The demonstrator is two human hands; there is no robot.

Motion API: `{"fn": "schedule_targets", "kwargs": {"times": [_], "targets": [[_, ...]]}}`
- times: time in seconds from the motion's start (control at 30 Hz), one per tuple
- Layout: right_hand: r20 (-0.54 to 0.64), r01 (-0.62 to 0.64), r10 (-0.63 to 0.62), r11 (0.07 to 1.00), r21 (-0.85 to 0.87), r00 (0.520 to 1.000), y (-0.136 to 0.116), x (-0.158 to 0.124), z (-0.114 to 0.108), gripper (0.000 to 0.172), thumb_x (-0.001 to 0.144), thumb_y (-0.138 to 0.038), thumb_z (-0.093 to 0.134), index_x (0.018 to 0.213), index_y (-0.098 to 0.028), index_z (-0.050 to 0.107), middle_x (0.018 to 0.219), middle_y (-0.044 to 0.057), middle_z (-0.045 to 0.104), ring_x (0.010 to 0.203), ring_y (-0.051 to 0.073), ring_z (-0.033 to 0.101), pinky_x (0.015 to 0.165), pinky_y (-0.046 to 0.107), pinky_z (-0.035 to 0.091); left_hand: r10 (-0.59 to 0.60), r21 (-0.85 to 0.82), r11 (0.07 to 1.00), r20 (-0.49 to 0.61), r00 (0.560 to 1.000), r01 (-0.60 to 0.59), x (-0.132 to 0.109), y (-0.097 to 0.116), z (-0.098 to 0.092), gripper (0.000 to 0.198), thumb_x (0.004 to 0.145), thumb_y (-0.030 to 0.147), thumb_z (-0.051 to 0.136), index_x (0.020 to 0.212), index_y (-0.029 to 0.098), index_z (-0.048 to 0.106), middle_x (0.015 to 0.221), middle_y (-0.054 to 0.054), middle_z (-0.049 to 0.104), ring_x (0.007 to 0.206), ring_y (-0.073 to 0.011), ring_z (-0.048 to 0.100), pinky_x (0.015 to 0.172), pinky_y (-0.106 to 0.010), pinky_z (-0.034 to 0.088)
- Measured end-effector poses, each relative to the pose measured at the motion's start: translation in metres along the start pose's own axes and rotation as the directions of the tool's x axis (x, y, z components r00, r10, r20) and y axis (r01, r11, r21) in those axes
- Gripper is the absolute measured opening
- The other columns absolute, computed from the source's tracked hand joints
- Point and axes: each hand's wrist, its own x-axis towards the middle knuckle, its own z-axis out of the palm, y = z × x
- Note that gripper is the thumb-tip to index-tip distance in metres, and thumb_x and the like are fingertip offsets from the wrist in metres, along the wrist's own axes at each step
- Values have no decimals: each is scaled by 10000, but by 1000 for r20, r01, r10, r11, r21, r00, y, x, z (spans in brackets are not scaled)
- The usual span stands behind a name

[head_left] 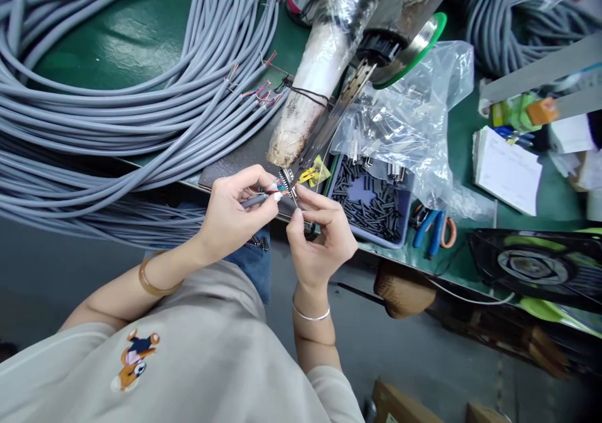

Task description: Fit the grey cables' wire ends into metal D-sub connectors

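Observation:
My left hand (pixel 235 213) pinches the end of a grey cable (pixel 254 201), whose thin coloured wires (pixel 281 187) fan out beyond the fingertips. They meet a small metal connector (pixel 286 177) at the table's front edge. Close on the right, my right hand (pixel 320 231) has thumb and forefinger pressed together on a thin silvery strand (pixel 295 198) that reaches up toward the connector. Just behind both hands is the blunt end of a wrapped white tube (pixel 301 109), beside a dark metal bar (pixel 329 118).
Grey cable bundles (pixel 155 122) cover the left of the green table (pixel 136 34). On the right are a blue tray (pixel 403 225) of black sleeves, a plastic bag (pixel 418 122), a solder spool (pixel 414 53), blue-handled pliers (pixel 436 231), a notepad (pixel 508 172) and a black fan (pixel 531 266).

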Motion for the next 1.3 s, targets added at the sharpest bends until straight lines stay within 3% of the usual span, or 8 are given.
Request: {"fn": "schedule_targets", "kwargs": {"times": [0.37, 0.63, 1.0, 1.3], "targets": [[6, 17, -17, 1000, -17, 1000, 0, 8, 0, 160, 891, -95, 697, 906, -232, 616, 1124, 41, 782, 974, 178, 777, 832, 337, 683, 24, 35, 999, -13, 1000, -23, 5, 7, -2, 69, 764, 164, 677, 749, 174, 611, 756, -17, 668, 734, -130, 659, 619, -199, 518], [36, 27, -25, 999, -46, 999, 2, 7, -1, 155, 891, -97, 696, 894, -232, 622, 1057, 21, 794, 942, 165, 778, 814, 309, 667, -22, 81, 997, 38, 999, 18, 5, 5, -4, 61, 777, 166, 671, 756, 166, 613, 767, -21, 681, 684, -117, 649, 610, -203, 517], [16, 54, -52, 988, -143, 999, -6, 13, -4, 180, 861, -74, 755, 928, -228, 688, 1038, 13, 804, 935, 148, 775, 850, 276, 640, 124, 132, 983, 35, 992, -128, 5, 12, -3, 77, 810, 153, 651, 748, 169, 609, 770, -17, 692, 688, -105, 647, 590, -181, 497], [77, 123, -110, 973, -193, 991, -4, 6, -4, 186, 880, -89, 710, 889, -241, 603, 1062, 37, 815, 876, 152, 794, 768, 250, 650, -94, 97, 991, 67, 993, 87, 4, 7, -6, 101, 764, 177, 688, 727, 175, 594, 740, -17, 664, 631, -100, 588, 523, -188, 416]]}}
